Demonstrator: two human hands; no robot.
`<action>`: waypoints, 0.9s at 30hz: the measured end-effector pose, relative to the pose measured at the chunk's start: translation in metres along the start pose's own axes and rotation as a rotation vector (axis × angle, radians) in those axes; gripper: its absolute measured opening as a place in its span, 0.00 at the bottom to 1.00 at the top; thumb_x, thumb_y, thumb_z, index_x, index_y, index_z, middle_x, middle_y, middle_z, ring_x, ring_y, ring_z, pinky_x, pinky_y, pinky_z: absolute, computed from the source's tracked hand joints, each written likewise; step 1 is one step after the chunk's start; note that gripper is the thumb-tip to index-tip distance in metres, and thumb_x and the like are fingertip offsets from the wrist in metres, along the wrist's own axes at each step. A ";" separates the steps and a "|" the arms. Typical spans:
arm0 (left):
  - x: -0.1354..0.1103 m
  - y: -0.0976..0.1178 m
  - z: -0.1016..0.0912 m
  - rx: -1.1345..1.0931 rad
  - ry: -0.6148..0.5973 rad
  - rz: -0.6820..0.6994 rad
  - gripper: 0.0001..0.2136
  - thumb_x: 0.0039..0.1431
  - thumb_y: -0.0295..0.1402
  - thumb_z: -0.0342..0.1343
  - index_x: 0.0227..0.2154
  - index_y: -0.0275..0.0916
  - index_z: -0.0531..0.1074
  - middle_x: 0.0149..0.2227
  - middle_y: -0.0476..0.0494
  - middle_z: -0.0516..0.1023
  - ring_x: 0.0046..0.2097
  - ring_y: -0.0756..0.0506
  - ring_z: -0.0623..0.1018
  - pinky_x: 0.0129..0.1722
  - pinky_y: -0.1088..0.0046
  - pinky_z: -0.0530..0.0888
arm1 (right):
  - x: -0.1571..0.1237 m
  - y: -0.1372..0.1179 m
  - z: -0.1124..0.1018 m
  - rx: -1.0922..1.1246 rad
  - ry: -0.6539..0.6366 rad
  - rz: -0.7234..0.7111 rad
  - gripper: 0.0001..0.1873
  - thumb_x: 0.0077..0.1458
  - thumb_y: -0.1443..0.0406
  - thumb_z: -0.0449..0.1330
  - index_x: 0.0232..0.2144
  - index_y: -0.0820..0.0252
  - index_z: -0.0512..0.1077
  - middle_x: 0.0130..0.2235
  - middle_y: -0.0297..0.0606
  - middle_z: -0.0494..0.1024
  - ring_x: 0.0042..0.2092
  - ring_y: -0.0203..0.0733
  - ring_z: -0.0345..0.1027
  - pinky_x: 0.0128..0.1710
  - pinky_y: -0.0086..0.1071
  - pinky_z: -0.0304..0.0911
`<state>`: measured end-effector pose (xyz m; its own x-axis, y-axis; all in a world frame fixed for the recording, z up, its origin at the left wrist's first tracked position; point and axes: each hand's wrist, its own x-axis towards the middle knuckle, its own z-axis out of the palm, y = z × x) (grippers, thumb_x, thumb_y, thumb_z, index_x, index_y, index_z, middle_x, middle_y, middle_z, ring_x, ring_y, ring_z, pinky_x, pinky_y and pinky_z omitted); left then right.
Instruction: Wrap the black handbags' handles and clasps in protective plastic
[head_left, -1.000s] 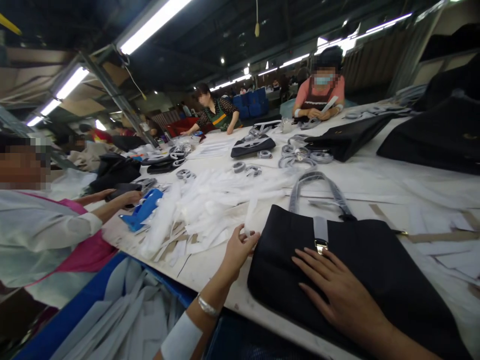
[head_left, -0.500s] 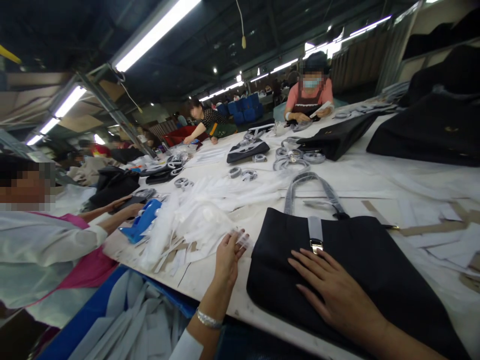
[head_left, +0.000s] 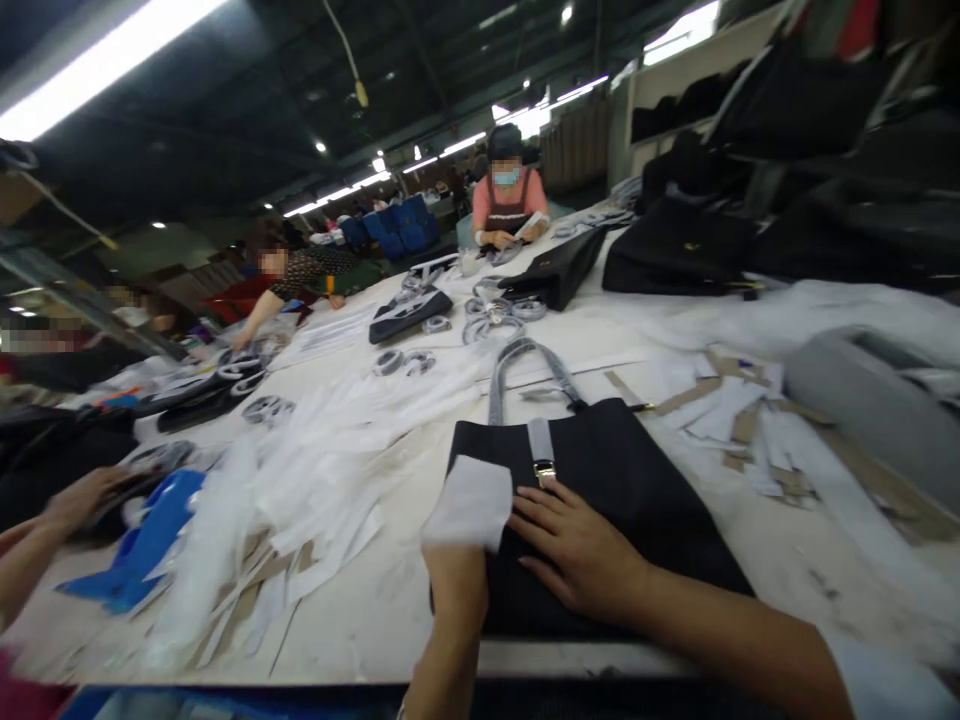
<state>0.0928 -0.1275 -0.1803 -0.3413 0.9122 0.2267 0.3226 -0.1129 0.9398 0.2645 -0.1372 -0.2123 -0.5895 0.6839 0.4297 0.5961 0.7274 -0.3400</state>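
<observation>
A black handbag (head_left: pixel 637 480) lies flat on the table in front of me, its looped handles (head_left: pixel 499 385) wrapped in clear film and pointing away. Grey wrapping covers its strap (head_left: pixel 540 440) above a gold buckle (head_left: pixel 545 472). My right hand (head_left: pixel 581 550) rests on the bag just below the buckle, fingers stretched out. At the bag's left edge my left hand (head_left: pixel 456 580) holds a small white sheet (head_left: pixel 472 500), which hides its fingers. Whether the sheet is paper or thin foam I cannot tell.
White wrapping (head_left: pixel 300 480) and cut strips heap up to the left, beside a blue tape dispenser (head_left: pixel 146 540). More paper strips (head_left: pixel 739 410) lie right. Black bags (head_left: pixel 682 250) stand behind. Co-workers sit across the table (head_left: pixel 506 195) and reach in from the left (head_left: pixel 82 500).
My left hand has come over to the bag's left edge and now holds a white sheet; earlier it had clear film at its fingers. My right hand stays on the bag. The view has turned right.
</observation>
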 end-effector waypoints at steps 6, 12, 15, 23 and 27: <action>-0.011 -0.020 0.025 0.208 -0.292 0.167 0.12 0.58 0.42 0.59 0.39 0.44 0.81 0.41 0.45 0.84 0.44 0.39 0.83 0.47 0.60 0.78 | -0.020 -0.010 -0.025 0.088 0.209 -0.088 0.12 0.60 0.70 0.55 0.44 0.61 0.74 0.44 0.40 0.80 0.48 0.41 0.73 0.57 0.37 0.64; -0.008 -0.038 0.024 0.369 -0.285 0.374 0.11 0.60 0.42 0.56 0.40 0.48 0.81 0.42 0.48 0.84 0.47 0.37 0.82 0.48 0.59 0.79 | -0.104 0.011 -0.083 -0.102 0.606 0.581 0.11 0.62 0.65 0.57 0.47 0.53 0.72 0.46 0.41 0.78 0.47 0.43 0.73 0.50 0.39 0.70; -0.009 -0.042 0.028 0.404 -0.262 0.430 0.11 0.61 0.42 0.55 0.41 0.49 0.81 0.42 0.49 0.84 0.47 0.38 0.82 0.47 0.60 0.79 | -0.121 0.034 -0.090 -0.043 0.582 0.845 0.24 0.59 0.58 0.58 0.57 0.56 0.66 0.58 0.47 0.69 0.54 0.50 0.69 0.50 0.44 0.70; -0.009 -0.037 0.029 0.378 -0.244 0.444 0.11 0.59 0.41 0.57 0.40 0.49 0.81 0.41 0.47 0.84 0.46 0.38 0.82 0.46 0.62 0.80 | -0.093 0.058 -0.089 0.660 0.586 1.119 0.41 0.51 0.57 0.62 0.65 0.57 0.56 0.54 0.45 0.75 0.56 0.53 0.68 0.59 0.50 0.62; -0.010 -0.036 0.028 0.362 -0.255 0.414 0.09 0.59 0.40 0.58 0.40 0.50 0.81 0.41 0.48 0.84 0.46 0.37 0.82 0.46 0.61 0.80 | -0.101 0.058 -0.102 1.038 0.783 1.040 0.41 0.50 0.55 0.68 0.63 0.56 0.61 0.40 0.38 0.80 0.48 0.46 0.73 0.54 0.42 0.67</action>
<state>0.1092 -0.1216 -0.2238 0.0846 0.8918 0.4445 0.6782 -0.3784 0.6299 0.4141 -0.1700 -0.1900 0.3899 0.9097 -0.1432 -0.2479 -0.0461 -0.9677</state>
